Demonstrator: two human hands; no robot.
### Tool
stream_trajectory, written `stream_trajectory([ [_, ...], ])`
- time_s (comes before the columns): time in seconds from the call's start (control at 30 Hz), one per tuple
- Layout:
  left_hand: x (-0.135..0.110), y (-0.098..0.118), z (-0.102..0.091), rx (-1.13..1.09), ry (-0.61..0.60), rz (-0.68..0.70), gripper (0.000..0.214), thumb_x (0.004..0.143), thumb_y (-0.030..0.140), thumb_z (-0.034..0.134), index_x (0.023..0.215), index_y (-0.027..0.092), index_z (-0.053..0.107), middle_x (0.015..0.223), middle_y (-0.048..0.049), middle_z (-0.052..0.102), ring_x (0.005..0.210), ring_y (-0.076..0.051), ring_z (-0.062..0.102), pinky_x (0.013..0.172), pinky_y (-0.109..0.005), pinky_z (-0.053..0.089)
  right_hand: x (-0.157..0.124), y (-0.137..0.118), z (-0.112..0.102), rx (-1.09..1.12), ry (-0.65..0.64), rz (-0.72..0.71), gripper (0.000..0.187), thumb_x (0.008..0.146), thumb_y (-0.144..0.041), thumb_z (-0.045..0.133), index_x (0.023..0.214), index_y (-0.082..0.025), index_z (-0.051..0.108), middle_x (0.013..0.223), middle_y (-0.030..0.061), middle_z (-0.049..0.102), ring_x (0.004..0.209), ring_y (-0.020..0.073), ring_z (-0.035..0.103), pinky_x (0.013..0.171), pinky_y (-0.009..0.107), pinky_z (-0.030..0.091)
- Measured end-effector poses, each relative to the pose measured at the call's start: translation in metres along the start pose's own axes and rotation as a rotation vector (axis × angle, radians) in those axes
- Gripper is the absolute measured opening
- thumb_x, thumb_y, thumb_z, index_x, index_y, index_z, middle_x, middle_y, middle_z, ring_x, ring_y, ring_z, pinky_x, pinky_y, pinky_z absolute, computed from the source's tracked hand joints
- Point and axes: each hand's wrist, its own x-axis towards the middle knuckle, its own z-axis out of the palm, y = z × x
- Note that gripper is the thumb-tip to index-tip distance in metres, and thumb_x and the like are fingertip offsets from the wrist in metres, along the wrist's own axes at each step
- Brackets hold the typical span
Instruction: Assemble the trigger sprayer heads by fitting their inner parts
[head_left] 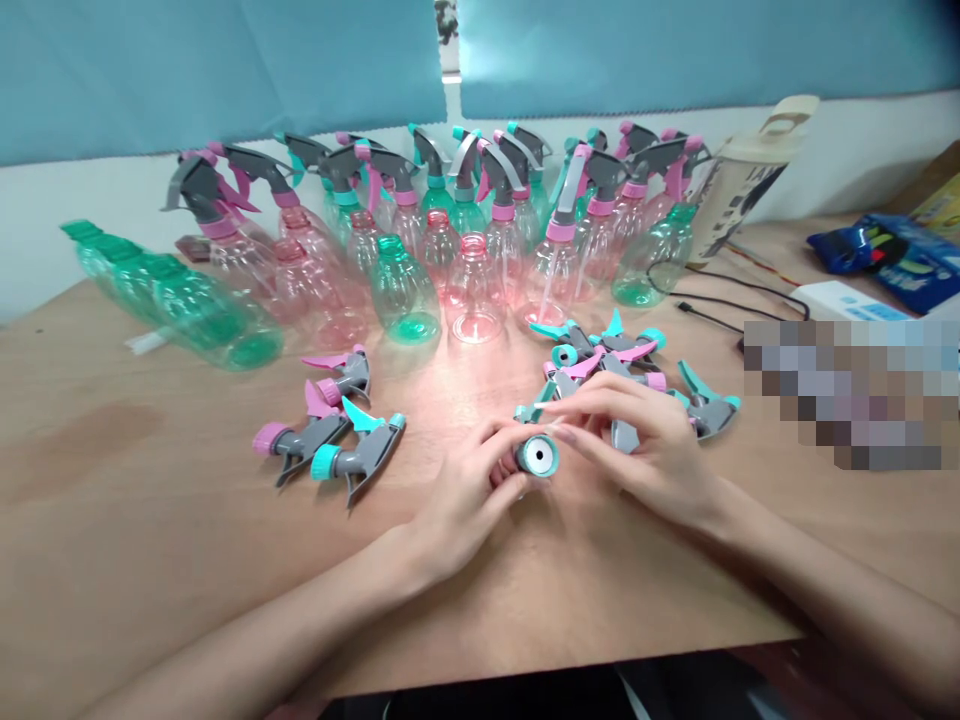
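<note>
My left hand (469,490) is closed around a grey spray trigger head with a teal screw collar (553,470). The collar faces me, showing a white disc with a dark hole in its middle. Close by on the right, my right hand (649,450) has its fingers bent and apart, fingertips at the collar's upper edge; whether they touch it is unclear. Behind this hand lies a pile of loose trigger heads (634,352), grey with pink or teal parts. Left of my hands are several more, including a teal-collared trigger head (367,455).
Pink and green clear bottles stand across the back of the wooden table (187,580), many fitted with trigger heads. Uncapped ones include a green bottle (405,295) and a pink bottle (474,290). A lidded tumbler (739,190), a black cable (727,295) and a blue packet (900,265) are right.
</note>
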Motion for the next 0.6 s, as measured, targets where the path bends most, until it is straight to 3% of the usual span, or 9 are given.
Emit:
stream_trajectory([
  [0.13,-0.0003,-0.0027,-0.0007,0.029,0.041,0.021,0.049,0.081,-0.002,0.055,0.122,0.025,0.054,0.097,0.0006,0.052,0.067,-0.007,0.049,0.062,-0.019,0.046,-0.0018,-0.0002,-0.0013,0.111,-0.083,0.05,0.036,0.081,-0.012,0.061,0.116,-0.02,0.053,0.083,0.0004,0.063,0.07,0.0119,0.059,0.05,0.022,0.046],
  [0.27,-0.0006,-0.0052,0.0002,0.07,0.057,0.073,0.048,0.083,0.001,0.055,0.125,0.024,0.053,0.101,-0.0015,0.054,0.071,-0.009,0.051,0.062,-0.021,0.048,-0.0041,0.0015,0.0009,0.049,-0.169,-0.003,0.05,0.076,-0.004,0.06,0.121,-0.02,0.043,0.086,-0.0009,0.062,0.065,0.0094,0.055,0.049,0.02,0.044],
  [0.6,-0.0017,-0.0077,0.0005,0.358,0.114,0.243,0.054,0.089,0.013,0.055,0.139,0.024,0.038,0.107,-0.008,0.055,0.101,-0.023,0.047,0.08,-0.038,0.049,-0.0045,0.0016,0.0035,-0.007,-0.184,-0.009,0.055,0.074,-0.005,0.061,0.122,-0.02,0.04,0.088,-0.0007,0.06,0.058,0.0075,0.05,0.048,0.02,0.043],
])
